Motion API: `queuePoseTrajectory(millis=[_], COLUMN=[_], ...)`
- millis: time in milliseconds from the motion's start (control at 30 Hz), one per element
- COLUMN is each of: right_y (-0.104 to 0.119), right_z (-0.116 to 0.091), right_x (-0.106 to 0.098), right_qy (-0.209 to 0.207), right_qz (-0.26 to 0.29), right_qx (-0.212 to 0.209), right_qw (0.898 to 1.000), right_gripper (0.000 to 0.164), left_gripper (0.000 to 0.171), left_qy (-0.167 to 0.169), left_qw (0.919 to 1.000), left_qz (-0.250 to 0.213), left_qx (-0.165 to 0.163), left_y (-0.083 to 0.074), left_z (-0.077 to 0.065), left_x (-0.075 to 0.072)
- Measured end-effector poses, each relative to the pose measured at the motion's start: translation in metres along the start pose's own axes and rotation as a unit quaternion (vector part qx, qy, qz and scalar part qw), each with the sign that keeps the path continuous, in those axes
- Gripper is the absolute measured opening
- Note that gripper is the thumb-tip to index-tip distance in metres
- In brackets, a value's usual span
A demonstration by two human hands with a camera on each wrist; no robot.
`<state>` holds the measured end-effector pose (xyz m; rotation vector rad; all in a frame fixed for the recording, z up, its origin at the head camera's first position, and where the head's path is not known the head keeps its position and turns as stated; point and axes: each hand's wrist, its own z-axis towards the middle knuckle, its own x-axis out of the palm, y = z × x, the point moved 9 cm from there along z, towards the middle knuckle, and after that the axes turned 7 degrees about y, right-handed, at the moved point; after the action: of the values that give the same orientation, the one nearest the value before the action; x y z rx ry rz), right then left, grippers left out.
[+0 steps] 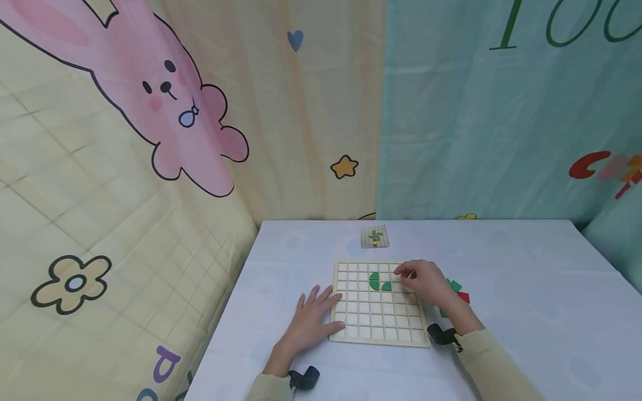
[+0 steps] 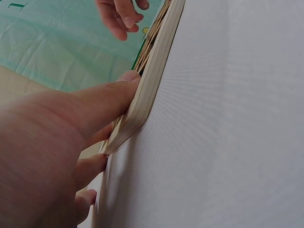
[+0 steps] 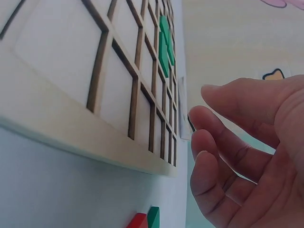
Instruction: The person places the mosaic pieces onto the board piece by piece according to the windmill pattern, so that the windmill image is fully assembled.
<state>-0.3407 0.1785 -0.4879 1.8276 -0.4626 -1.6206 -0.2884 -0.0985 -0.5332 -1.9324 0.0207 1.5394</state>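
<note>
Left hand (image 2: 57, 128): close to its wrist camera, fingers spread and unclenched, thumb and fingertips resting on the left border of the gridded board (image 1: 377, 320).
Gridded board: flat on the table (image 1: 286, 262), between the two hands, pale wood with raised strips around white cells.
Green pieces (image 1: 374, 281): three set together in cells of the upper middle part, with curved edges.
Right hand (image 1: 423, 280): above the board's upper right part, released, fingers loosely bent and thumb tip apart from them.
Loose pieces (image 1: 463, 297): red and green, lying right of the board, partly hidden by the right forearm.
Card (image 1: 374, 236): small, beyond the board's far edge, printed with a grid and a coloured figure.
Curtains (image 1: 321, 100): behind the table, cream and teal, bearing a pink rabbit (image 1: 165, 106) and an orange star (image 1: 344, 167).
</note>
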Motion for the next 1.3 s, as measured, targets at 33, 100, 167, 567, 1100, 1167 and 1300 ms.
queuePoseTrajectory(millis=[33,100,167,567,1100,1167,1300], right_y=[0.001,0.005,0.008,-0.006,-0.042,-0.048,-0.054], right_z=[0.0,0.001,0.003,0.001,-0.018,-0.02,-0.023], right_x=[0.002,0.005,0.007,0.004,-0.036,-0.038,-0.04], right_qy=[0.003,0.008,0.011,0.015,0.018,0.021,0.025], right_qz=[-0.001,-0.009,-0.016,-0.05,-0.09,-0.091,-0.098], right_qx=[-0.002,-0.009,-0.013,0.005,0.032,0.044,0.056], right_qw=[1.0,1.0,1.0,0.999,0.995,0.995,0.993], right_gripper=[0.015,0.015,0.015,0.016,0.018,0.019,0.02], left_gripper=[0.07,0.07,0.069,0.069,0.069,0.069,0.069], left_qy=[0.0,0.0,0.001,0.0,-0.002,-0.002,-0.003], left_qw=[1.0,1.0,1.0,0.9999,0.9999,0.9999,0.9999], left_qz=[-0.001,-0.002,-0.004,-0.011,-0.011,-0.013,-0.012], left_qx=[0.0,-0.001,-0.002,0.001,-0.002,-0.002,-0.001], left_y=[0.0,0.0,0.0,-0.003,-0.001,-0.001,-0.001], left_z=[0.0,0.0,-0.001,-0.003,0.0,0.0,0.0], left_x=[0.0,0.0,0.0,-0.001,-0.001,-0.001,0.0])
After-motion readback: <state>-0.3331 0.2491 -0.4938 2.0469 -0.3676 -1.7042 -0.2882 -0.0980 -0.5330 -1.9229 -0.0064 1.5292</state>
